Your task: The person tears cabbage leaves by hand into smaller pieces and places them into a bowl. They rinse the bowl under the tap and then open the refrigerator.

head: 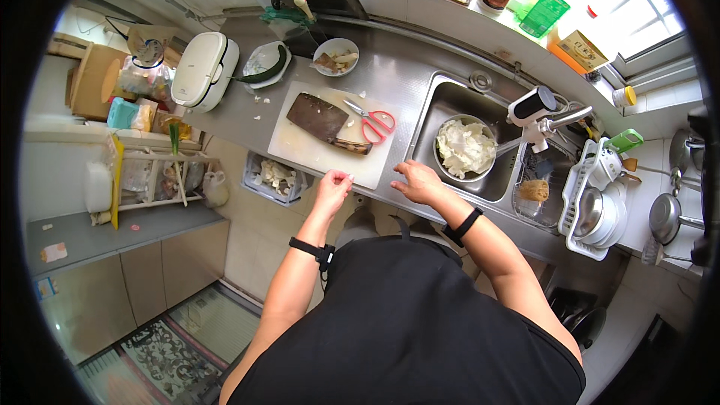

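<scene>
My left hand (333,191) is at the front edge of a white cutting board (306,154), thumb and fingertips drawn together. A pale spot shows at the tips; whether it is a small piece or a nail, I cannot tell. Fingers apart, my right hand (421,183) hovers with nothing in it between the board and the sink. On the board lie a dark-bladed cleaver (318,117) with a worn wooden handle (353,147) and scissors (376,124) with red handles. Small white bits lie around them. Torn pale cabbage leaves (464,146) fill a round bowl in the sink (427,124).
A faucet (540,124) reaches over the sink. Behind the board are a food bowl (336,56), a cucumber (267,70) on a plate and a white appliance (199,70). A scrap basket (273,177) sits below the counter. At right stands a dish rack (585,202).
</scene>
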A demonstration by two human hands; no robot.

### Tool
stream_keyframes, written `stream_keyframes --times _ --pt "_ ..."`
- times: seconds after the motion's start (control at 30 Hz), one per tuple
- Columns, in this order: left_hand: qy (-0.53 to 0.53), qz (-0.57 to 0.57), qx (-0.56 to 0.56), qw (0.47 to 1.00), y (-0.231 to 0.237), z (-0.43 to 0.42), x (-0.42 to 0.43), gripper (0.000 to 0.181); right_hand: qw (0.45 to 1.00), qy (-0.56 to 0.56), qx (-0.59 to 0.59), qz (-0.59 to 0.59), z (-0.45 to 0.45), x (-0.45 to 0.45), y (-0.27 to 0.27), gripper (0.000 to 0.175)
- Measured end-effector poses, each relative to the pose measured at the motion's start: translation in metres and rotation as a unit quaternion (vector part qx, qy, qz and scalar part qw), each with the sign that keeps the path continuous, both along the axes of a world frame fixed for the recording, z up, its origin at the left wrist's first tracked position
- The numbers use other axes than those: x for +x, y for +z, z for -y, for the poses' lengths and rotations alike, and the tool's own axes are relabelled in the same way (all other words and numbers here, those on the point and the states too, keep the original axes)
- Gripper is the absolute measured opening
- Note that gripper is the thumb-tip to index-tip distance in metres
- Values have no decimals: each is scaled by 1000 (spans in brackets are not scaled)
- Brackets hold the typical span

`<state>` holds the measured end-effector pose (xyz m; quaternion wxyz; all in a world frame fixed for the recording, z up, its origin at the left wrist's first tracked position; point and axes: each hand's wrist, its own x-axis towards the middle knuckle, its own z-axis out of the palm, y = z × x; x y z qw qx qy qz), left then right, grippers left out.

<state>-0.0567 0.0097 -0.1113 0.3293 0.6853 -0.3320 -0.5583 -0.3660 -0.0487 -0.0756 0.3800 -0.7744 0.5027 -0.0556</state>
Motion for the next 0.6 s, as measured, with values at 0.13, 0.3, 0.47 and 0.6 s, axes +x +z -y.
stream_keyframes --times 0.13,0.3,0.47,0.6 --pt "11 -17 65 998 -21 43 25 38 995 -62 -77 9 29 58 -15 48" --pt "-23 123 94 988 -41 95 44 56 978 -114 -151 -84 84 98 -39 41" --pt "-145 133 126 972 -48 120 63 55 954 -85 -213 -193 112 119 -50 36" --pt "-123 81 121 982 -49 114 81 50 953 -76 -203 -212 122 126 -56 36"
